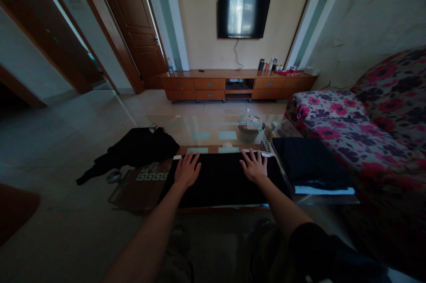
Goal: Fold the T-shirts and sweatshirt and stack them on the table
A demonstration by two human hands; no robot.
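Observation:
A black cloth [219, 181], spread flat as a wide rectangle, lies along the near side of the glass coffee table [153, 194]. My left hand [187, 171] rests on its left part with the fingers spread. On the right part my right hand [254, 167] lies palm down, its fingers apart too. White bits show at the cloth's far edge close to both hands; I cannot tell what they are. A crumpled black garment [136, 147] sits to the left, one end hanging past the table's edge. To the right is a folded dark garment [311, 163] with a white strip along its near edge.
Under or behind the glass at the far side shows a bin [250, 131] with white paper. A flowered sofa [349, 127] stands to the right. Against the far wall are a low wooden cabinet [209, 83] with bottles and cans on top, and a wall-mounted television [244, 17].

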